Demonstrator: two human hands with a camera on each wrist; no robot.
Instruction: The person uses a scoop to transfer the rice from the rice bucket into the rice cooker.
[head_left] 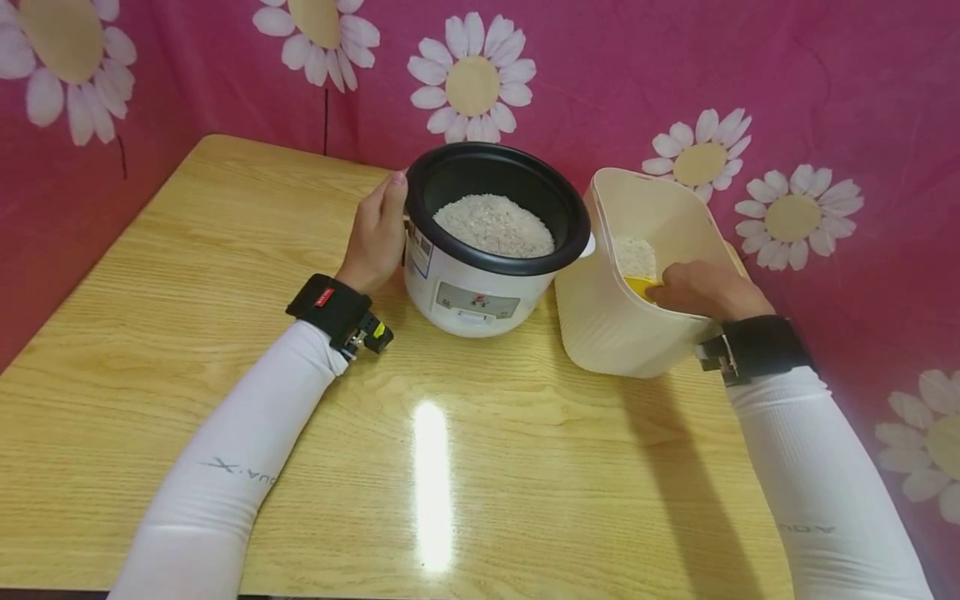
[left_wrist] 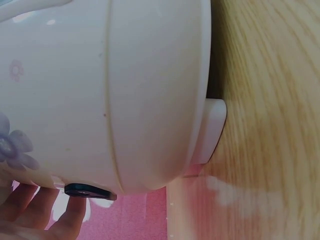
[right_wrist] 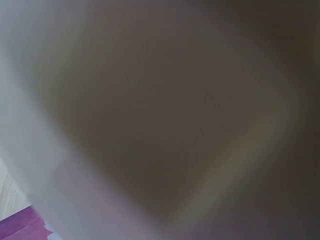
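Observation:
A white rice cooker with a black inner rim stands on the table, a heap of rice inside it. My left hand holds its left side, thumb up at the rim. In the left wrist view, fingers lie by a dark side handle. To the cooker's right is a cream rice bin, also with rice in it. Inside the bin my right hand grips a yellow scoop, mostly hidden by the bin wall. The right wrist view is too blurred to show the hand.
The light wooden table runs up to a pink flowered cloth behind and at the sides. Cooker and bin stand close together near the back edge, the cooker's white side handle near the bin wall.

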